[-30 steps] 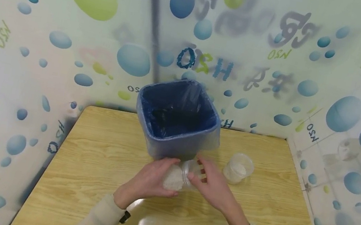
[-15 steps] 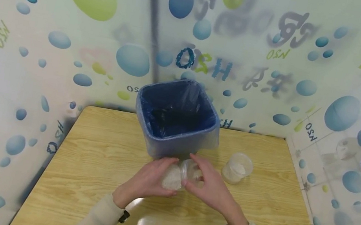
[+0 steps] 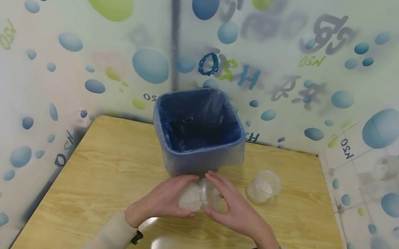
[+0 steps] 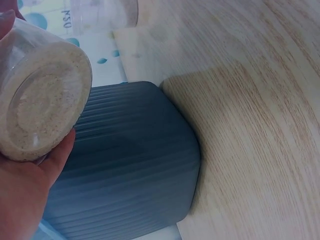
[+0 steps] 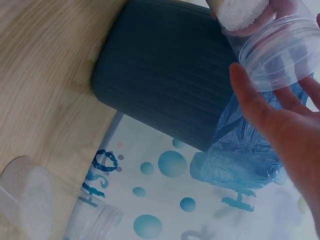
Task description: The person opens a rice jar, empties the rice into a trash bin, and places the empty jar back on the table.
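Observation:
A clear plastic jar (image 3: 191, 197) with white grainy contents lies tilted in my left hand (image 3: 161, 199), just in front of the bin. Its mouth end points right. The left wrist view shows the round jar base, with the left hand (image 4: 22, 195) gripping the jar's side. At the mouth end is a clear screw lid (image 5: 282, 52). The fingers and thumb of my right hand (image 3: 238, 208) curl around this lid, spread along its edge in the right wrist view. The palm side of the left hand is hidden behind the jar.
A square bin (image 3: 200, 164) with a blue liner bag (image 3: 201, 111) stands at the table's back edge. To the right stands a second clear jar (image 3: 261, 190) partly filled with white contents. The wooden table (image 3: 103, 179) meets patterned walls at the back and sides.
The right hand turns about the lid, its fingers shifting from farther right to spread around the lid edge. The left hand holds the jar in about the same place.

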`<move>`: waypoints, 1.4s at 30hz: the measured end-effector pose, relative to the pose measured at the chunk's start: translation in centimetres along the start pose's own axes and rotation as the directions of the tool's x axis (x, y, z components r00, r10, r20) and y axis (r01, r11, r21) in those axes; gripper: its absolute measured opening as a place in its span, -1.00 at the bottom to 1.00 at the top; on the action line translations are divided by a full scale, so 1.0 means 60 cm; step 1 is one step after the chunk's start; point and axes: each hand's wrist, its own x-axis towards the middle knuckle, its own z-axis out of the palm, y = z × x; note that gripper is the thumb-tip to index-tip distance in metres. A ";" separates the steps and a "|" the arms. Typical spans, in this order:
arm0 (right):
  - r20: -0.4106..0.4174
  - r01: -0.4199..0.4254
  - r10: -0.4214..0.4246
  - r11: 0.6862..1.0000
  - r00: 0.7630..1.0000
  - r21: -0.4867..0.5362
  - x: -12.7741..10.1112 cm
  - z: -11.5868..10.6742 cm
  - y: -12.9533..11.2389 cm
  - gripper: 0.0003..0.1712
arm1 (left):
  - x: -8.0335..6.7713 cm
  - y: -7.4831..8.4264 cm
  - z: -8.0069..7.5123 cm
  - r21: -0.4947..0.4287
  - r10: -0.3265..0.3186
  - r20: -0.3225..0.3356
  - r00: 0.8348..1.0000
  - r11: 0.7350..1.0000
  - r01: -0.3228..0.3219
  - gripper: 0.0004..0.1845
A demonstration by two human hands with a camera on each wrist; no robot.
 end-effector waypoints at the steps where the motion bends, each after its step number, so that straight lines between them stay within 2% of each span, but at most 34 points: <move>1: 0.003 -0.011 0.011 1.000 1.000 0.016 -0.001 -0.001 0.000 -0.05 | 0.001 0.000 0.000 -0.002 0.000 0.001 1.000 1.000 0.000 0.02; 4: -0.007 -0.105 0.107 0.988 0.994 0.117 -0.001 -0.001 -0.001 -0.02 | 0.002 -0.001 0.001 -0.010 0.002 -0.006 1.000 1.000 -0.002 0.02; 9: -0.062 -0.260 0.277 0.945 0.959 0.197 0.008 0.005 -0.003 -0.14 | 0.002 0.000 0.002 -0.017 -0.009 -0.022 1.000 1.000 0.008 0.02; 13: -0.076 -0.297 0.309 0.945 0.948 0.138 0.015 0.010 -0.007 -0.14 | 0.002 0.000 0.003 -0.015 -0.024 -0.008 1.000 1.000 0.024 0.02; 18: -0.074 -0.328 0.340 0.934 0.937 0.137 0.017 0.012 -0.014 -0.08 | 0.003 0.000 0.004 0.006 -0.024 0.001 1.000 1.000 0.024 0.02; 21: -0.057 -0.332 0.346 0.928 0.937 0.167 0.016 0.012 -0.015 -0.08 | 0.001 -0.001 0.003 0.015 -0.021 0.000 1.000 1.000 0.021 0.02; 26: -0.036 -0.297 0.312 0.930 0.949 0.217 0.011 0.010 -0.011 -0.10 | 0.002 -0.001 0.006 0.010 -0.012 0.002 1.000 1.000 0.012 0.02; 30: -0.046 -0.225 0.238 0.957 0.970 0.185 0.009 0.010 -0.004 -0.11 | 0.002 -0.002 0.008 0.000 -0.013 0.005 1.000 1.000 0.013 0.02; 33: -0.066 -0.149 0.158 0.981 0.985 0.123 0.008 0.010 0.001 -0.13 | 0.001 -0.003 0.009 -0.002 -0.016 0.011 1.000 1.000 0.016 0.02; 36: -0.062 -0.097 0.104 0.989 0.993 0.107 0.008 0.010 0.005 -0.13 | 0.000 -0.003 0.008 0.000 -0.019 0.016 1.000 1.000 0.019 0.02; 39: -0.031 -0.103 0.109 0.985 0.994 0.140 0.006 0.009 0.006 -0.06 | 0.000 -0.002 0.007 -0.002 -0.023 0.019 1.000 1.000 0.023 0.02; 42: -0.011 -0.166 0.172 0.967 0.985 0.194 0.006 0.008 0.002 0.04 | 0.000 -0.001 0.006 -0.010 -0.028 0.018 0.999 1.000 0.028 0.02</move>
